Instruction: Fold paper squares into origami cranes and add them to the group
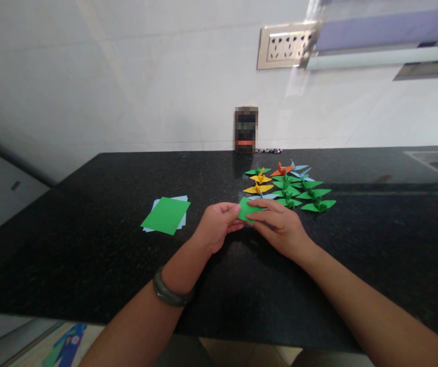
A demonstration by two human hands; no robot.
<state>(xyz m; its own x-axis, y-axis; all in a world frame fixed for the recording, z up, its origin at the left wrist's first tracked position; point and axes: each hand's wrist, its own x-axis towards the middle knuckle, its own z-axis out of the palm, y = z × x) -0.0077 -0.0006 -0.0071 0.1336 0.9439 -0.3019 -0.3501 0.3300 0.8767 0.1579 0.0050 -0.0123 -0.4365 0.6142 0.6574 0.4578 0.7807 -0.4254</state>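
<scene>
Green paper (243, 208), left hand (215, 227) and right hand (289, 232), fingers (270, 217) clamped on it, paper cranes (286, 192) beyond

Here's the small green paper (243, 208), bright and plain, pinched between the left hand (219, 224) and the right hand (282, 224)! Its visible face turns upward, one corner pointing away from the person. The left thumb laps its left edge, right fingers cover its right side, so the full outline is hidden.
</scene>
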